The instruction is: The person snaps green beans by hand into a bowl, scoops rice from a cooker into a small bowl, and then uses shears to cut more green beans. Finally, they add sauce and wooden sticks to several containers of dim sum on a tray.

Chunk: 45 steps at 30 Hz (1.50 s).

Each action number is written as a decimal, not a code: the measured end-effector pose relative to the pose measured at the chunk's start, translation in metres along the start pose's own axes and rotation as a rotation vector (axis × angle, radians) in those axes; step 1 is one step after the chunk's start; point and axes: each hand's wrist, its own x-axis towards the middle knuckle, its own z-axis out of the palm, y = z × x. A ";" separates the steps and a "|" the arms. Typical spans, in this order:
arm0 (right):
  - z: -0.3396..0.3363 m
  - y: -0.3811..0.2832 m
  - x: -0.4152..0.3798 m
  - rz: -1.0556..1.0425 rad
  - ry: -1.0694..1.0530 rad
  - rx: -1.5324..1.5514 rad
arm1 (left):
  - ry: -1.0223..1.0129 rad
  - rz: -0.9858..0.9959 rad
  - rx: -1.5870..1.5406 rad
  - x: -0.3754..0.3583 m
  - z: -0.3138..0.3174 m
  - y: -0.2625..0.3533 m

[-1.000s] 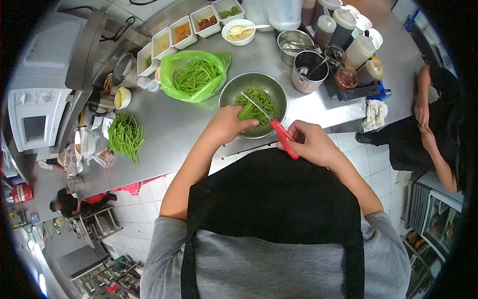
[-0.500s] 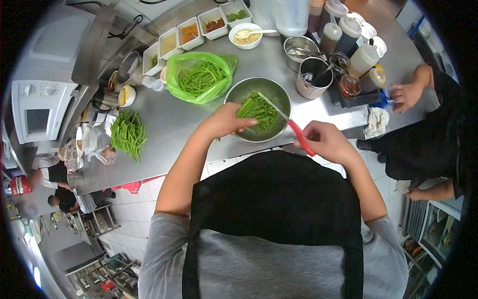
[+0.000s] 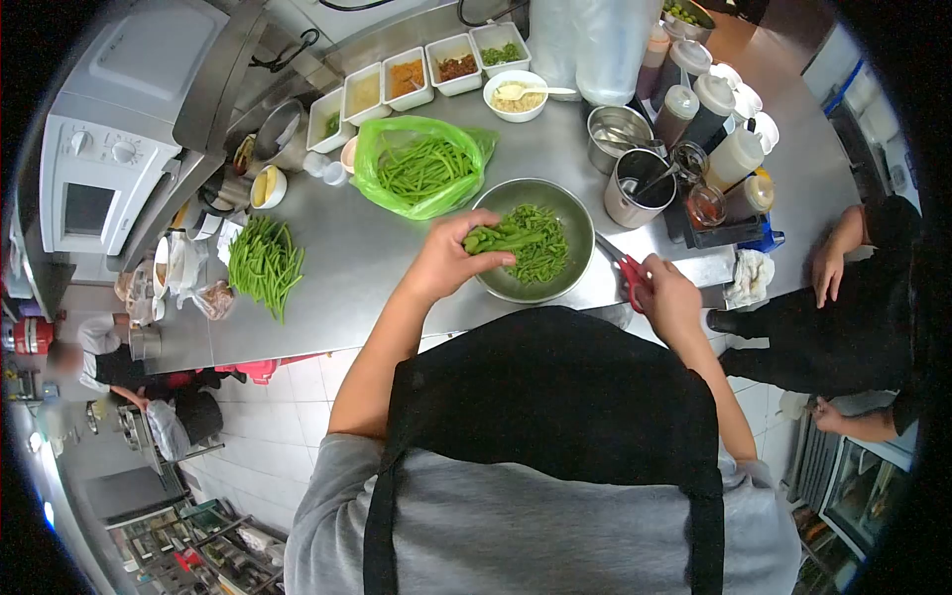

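The person's left hand (image 3: 443, 260) is clamped on a bunch of green beans (image 3: 504, 236), above a metal bowl (image 3: 535, 297) of cut pieces (image 3: 543, 256). The right hand (image 3: 676, 303) grips red scissors (image 3: 633, 274) beside it; careless snipping too close could nip the left hand.

Open lane across the desk (image 3: 352, 288), between the bean pile (image 3: 266, 268) and the left forearm (image 3: 382, 347); green bag (image 3: 397, 203) blocks its far end. Left hand (image 3: 451, 260), gripping cut beans (image 3: 501, 240), bars the left rim of the bowl (image 3: 582, 233). Scissors (image 3: 629, 268) intrude at right, with steel cup (image 3: 622, 210) and sauce bottles (image 3: 736, 154) crowding beyond.
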 end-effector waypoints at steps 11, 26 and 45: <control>-0.012 -0.056 0.032 -0.344 0.273 0.518 | -0.016 0.181 0.259 0.011 0.006 0.019; -0.048 -0.082 0.066 -0.655 0.106 0.303 | 0.144 0.028 0.108 -0.008 -0.003 0.019; -0.006 -0.130 0.065 -0.670 -0.759 1.158 | -0.326 -0.615 -1.288 -0.045 0.050 0.032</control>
